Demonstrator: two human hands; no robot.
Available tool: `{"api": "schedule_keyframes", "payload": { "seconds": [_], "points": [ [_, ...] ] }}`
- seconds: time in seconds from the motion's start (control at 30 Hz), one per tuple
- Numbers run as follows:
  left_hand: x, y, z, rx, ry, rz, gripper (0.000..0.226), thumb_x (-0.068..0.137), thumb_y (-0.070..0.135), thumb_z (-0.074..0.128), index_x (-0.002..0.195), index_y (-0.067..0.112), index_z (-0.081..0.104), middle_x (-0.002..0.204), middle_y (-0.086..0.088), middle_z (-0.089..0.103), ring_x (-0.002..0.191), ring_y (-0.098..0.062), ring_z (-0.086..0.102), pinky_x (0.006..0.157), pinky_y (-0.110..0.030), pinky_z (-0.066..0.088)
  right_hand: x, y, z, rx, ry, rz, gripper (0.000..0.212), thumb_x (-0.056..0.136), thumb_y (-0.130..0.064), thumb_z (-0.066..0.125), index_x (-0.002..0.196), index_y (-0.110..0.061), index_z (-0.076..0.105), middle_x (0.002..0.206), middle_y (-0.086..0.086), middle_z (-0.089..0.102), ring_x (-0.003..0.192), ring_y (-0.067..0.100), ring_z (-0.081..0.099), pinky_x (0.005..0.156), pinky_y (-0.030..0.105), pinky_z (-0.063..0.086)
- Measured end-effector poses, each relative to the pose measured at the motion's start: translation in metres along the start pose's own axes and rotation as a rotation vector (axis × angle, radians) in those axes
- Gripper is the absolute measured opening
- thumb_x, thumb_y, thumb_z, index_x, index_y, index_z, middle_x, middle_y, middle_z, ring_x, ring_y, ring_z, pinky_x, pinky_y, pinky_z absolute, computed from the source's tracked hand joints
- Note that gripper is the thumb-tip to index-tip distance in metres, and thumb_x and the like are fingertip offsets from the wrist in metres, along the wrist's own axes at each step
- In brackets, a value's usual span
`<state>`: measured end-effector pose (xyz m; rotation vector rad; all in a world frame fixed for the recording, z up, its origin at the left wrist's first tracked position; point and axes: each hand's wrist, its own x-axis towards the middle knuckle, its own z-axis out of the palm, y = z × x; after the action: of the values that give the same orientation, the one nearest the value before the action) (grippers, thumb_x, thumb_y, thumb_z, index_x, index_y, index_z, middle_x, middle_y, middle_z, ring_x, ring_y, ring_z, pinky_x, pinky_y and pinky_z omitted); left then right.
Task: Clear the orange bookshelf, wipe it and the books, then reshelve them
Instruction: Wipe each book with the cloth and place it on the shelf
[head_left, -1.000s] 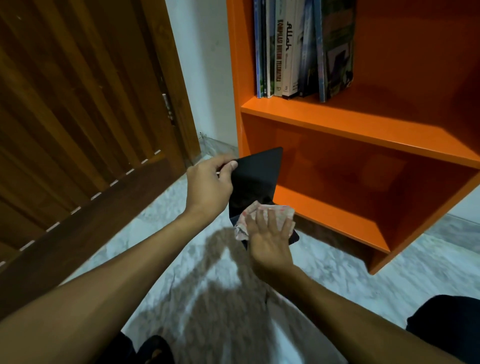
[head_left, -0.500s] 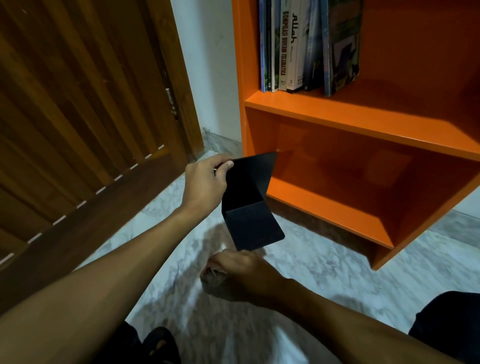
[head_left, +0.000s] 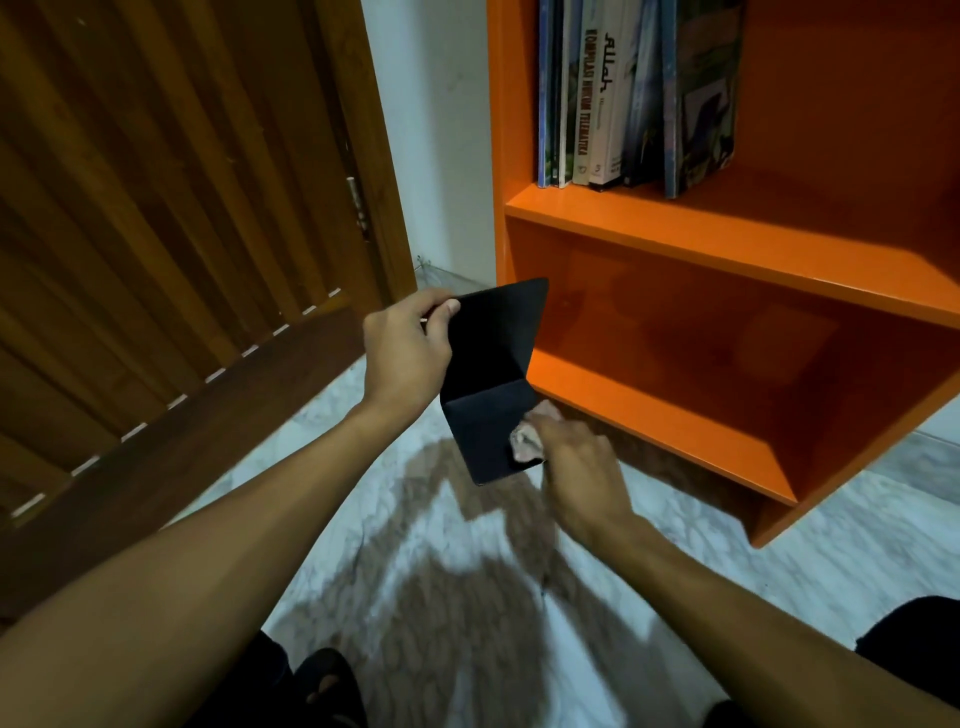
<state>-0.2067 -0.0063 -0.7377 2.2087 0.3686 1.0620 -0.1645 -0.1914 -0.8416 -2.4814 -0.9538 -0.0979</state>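
Note:
My left hand (head_left: 408, 353) pinches the top left corner of a black folded cover (head_left: 491, 374), held up in front of the orange bookshelf (head_left: 727, 244). The cover bends along a crease, its lower flap angled toward me. My right hand (head_left: 576, 467) grips a pale crumpled cloth (head_left: 524, 441) and presses it against the lower flap's right edge. Several books (head_left: 634, 93) stand upright on the upper shelf at its left end. The lower compartment holds nothing.
A brown wooden slatted door (head_left: 156, 234) stands ajar on the left, close to the shelf's side. A white wall strip (head_left: 441, 130) separates them. Marble floor (head_left: 415, 545) lies below, and my dark-clothed knees show at the bottom edge.
My right hand with the cloth dropped below the cover to the floor half a second ago, then rose again onto the lower flap's right edge. My left hand kept its pinch.

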Motion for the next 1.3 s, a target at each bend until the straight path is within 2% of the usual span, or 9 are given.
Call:
{"api": "schedule_keyframes", "payload": {
  "seconds": [0.1, 0.4, 0.5, 0.63, 0.7, 0.83, 1.0, 1.17, 1.3],
  "points": [
    [-0.001, 0.0, 0.002, 0.0, -0.01, -0.038, 0.018, 0.098, 0.014, 0.062, 0.106, 0.009, 0.077, 0.094, 0.0, 0.076, 0.087, -0.009, 0.068, 0.078, -0.022, 0.059, -0.023, -0.022, 0.018, 0.02, -0.068, -0.15, 0.054, 0.087, -0.006, 0.05, 0.139, -0.022, 0.052, 0.14, 0.005, 0.057, 0.129, 0.024, 0.051, 0.102, 0.039, 0.035],
    [0.008, -0.013, -0.003, -0.079, 0.016, -0.194, 0.02, 0.099, 0.019, 0.061, 0.109, 0.012, 0.077, 0.097, 0.002, 0.076, 0.091, -0.013, 0.071, 0.081, -0.039, 0.063, -0.051, -0.04, 0.043, 0.206, -0.154, -0.477, 0.041, 0.083, -0.001, 0.05, 0.116, -0.024, 0.06, 0.113, -0.007, 0.068, 0.106, 0.014, 0.062, 0.093, 0.035, 0.044],
    [0.014, -0.018, -0.011, -0.143, 0.018, -0.27, 0.02, 0.099, 0.019, 0.061, 0.111, 0.014, 0.077, 0.1, 0.001, 0.075, 0.093, -0.014, 0.071, 0.081, -0.04, 0.063, -0.054, -0.025, 0.045, 0.35, -0.27, -0.133, 0.021, 0.097, -0.019, 0.048, 0.112, -0.023, 0.061, 0.107, -0.005, 0.068, 0.096, 0.015, 0.065, 0.083, 0.028, 0.049],
    [0.017, -0.022, -0.021, -0.337, -0.052, -0.407, 0.018, 0.099, 0.014, 0.061, 0.11, 0.013, 0.075, 0.106, -0.004, 0.074, 0.098, -0.018, 0.072, 0.082, -0.04, 0.063, -0.039, 0.002, 0.029, 1.252, -0.313, 0.914, 0.026, 0.105, -0.02, 0.042, 0.11, -0.008, 0.064, 0.1, 0.016, 0.072, 0.086, 0.028, 0.07, 0.071, 0.04, 0.057],
    [0.016, -0.023, -0.026, -0.417, -0.098, -0.434, 0.017, 0.099, 0.011, 0.06, 0.106, 0.016, 0.075, 0.107, -0.007, 0.074, 0.1, -0.022, 0.073, 0.084, -0.043, 0.062, -0.026, 0.016, 0.018, 1.591, -0.297, 1.158, 0.035, 0.107, -0.024, 0.036, 0.114, -0.003, 0.062, 0.101, 0.024, 0.073, 0.085, 0.038, 0.073, 0.069, 0.049, 0.059],
    [0.012, -0.016, -0.028, -0.514, -0.199, -0.452, 0.022, 0.1, 0.008, 0.056, 0.098, 0.02, 0.074, 0.099, -0.001, 0.076, 0.1, -0.024, 0.073, 0.081, -0.036, 0.062, -0.011, 0.017, -0.005, 1.95, -0.399, 1.101, 0.05, 0.107, -0.041, 0.03, 0.129, -0.007, 0.058, 0.122, 0.028, 0.065, 0.116, 0.048, 0.06, 0.101, 0.071, 0.038],
    [0.002, -0.004, -0.015, -0.516, -0.257, -0.49, 0.025, 0.104, 0.01, 0.05, 0.115, 0.018, 0.071, 0.114, 0.0, 0.07, 0.11, -0.021, 0.065, 0.092, -0.033, 0.058, -0.004, 0.004, -0.018, 2.039, -0.333, 1.02, 0.046, 0.104, -0.041, 0.041, 0.131, -0.012, 0.062, 0.127, 0.018, 0.066, 0.121, 0.035, 0.061, 0.11, 0.056, 0.039],
    [-0.012, 0.015, 0.002, -0.51, -0.415, -0.505, 0.089, 0.084, 0.069, 0.056, 0.158, 0.038, 0.018, 0.166, 0.007, 0.017, 0.15, -0.019, 0.025, 0.117, -0.045, 0.033, 0.002, -0.002, -0.023, 2.032, -0.205, 0.954, 0.047, 0.105, -0.042, 0.038, 0.128, -0.01, 0.064, 0.124, 0.016, 0.068, 0.115, 0.031, 0.065, 0.109, 0.054, 0.041],
    [-0.012, 0.027, 0.005, -0.467, -0.408, -0.402, 0.116, 0.052, 0.089, 0.066, 0.15, 0.046, 0.02, 0.166, 0.006, 0.015, 0.151, -0.024, 0.025, 0.116, -0.056, 0.034, 0.005, -0.008, -0.022, 1.912, -0.137, 0.817, 0.047, 0.105, -0.042, 0.035, 0.134, -0.013, 0.058, 0.122, 0.013, 0.07, 0.113, 0.03, 0.067, 0.106, 0.052, 0.045]
  ]
}}
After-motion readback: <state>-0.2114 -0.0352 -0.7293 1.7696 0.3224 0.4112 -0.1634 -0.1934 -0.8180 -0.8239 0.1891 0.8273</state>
